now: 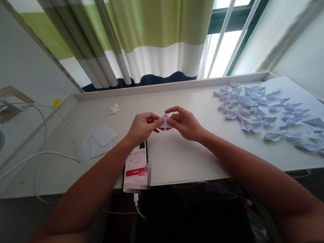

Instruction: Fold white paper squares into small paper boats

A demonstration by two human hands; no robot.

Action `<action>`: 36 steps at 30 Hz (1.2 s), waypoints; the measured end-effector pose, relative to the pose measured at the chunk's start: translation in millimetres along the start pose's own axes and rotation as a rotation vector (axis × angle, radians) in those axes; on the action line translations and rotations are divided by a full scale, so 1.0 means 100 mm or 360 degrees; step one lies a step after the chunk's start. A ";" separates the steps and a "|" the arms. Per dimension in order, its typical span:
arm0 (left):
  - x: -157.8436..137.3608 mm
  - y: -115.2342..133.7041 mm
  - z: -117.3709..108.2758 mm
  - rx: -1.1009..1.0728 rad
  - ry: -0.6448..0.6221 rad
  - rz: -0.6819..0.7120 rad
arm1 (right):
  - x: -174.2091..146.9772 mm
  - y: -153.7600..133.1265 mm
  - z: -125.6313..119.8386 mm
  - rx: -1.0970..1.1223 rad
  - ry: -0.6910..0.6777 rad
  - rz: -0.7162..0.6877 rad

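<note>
A small folded piece of white paper (165,120) is held up between my two hands, above the middle of the white desk. My left hand (145,126) pinches its left side between thumb and fingers. On the opposite side my right hand (185,123) grips it the same way, with the index finger raised and bent over the top. The paper comes to a point at its upper edge; its lower part is partly covered by my fingers. Many folded paper boats (248,101) lie spread over the right part of the desk.
Flat white paper sheets (101,141) lie left of my left forearm. A phone (136,167) showing a timer sits at the front edge, with a charging cable (136,199) plugged in. Crumpled paper (113,109) lies farther back. White cables (42,142) loop across the left side. A curtain (157,28) hangs behind.
</note>
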State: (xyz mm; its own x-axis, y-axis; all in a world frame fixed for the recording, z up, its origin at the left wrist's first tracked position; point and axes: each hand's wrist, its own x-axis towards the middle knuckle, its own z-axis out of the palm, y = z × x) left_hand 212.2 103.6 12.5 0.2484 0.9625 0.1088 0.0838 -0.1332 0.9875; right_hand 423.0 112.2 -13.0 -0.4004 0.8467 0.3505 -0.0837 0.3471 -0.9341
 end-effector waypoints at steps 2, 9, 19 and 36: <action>0.00 -0.01 0.01 -0.0019 0.0024 0.0012 | 0.00 0.00 0.00 -0.0009 -0.0009 0.0000; -0.01 0.01 0.01 -0.0067 -0.0015 0.0015 | 0.00 -0.03 0.01 0.0075 -0.0020 -0.0020; -0.01 0.00 0.00 0.0119 0.0093 0.0288 | 0.02 0.00 -0.03 -0.0035 0.0106 -0.0080; 0.01 -0.07 -0.07 0.0732 0.0174 0.0812 | -0.01 -0.08 -0.03 -0.0633 0.0141 -0.0218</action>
State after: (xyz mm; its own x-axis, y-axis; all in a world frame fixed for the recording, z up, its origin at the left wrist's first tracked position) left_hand 204.5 107.0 6.1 0.2688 0.7681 0.5812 0.3891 -0.6386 0.6639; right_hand 427.0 109.9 -5.2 -0.3288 0.8074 0.4899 0.2345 0.5723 -0.7858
